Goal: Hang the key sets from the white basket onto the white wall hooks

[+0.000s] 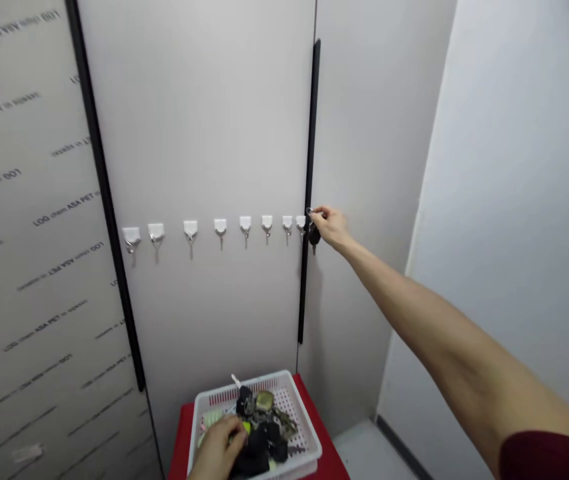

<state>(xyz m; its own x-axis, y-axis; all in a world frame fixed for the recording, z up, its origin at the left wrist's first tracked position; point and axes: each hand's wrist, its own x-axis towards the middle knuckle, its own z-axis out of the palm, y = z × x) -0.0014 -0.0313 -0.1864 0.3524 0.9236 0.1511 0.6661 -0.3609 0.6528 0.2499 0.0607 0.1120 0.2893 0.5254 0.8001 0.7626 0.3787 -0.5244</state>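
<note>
maroon sleeve (pixel 544 457) | right hand (pixel 331 225): grip closed on keys (pixel 315 235) near rightmost hook (pixel 301 221) | left hand (pixel 220 443): over basket (pixel 309 461), grip i cannot tell

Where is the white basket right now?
In the head view, the white basket sits bottom centre on a red surface, the left hand over its near left part.

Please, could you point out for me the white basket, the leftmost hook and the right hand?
White basket (pixel 305 411): head view, on its right-side rim.
Leftmost hook (pixel 131 234): head view, on its white base plate.
Right hand (pixel 333 225): head view, on the back of the hand.
</note>
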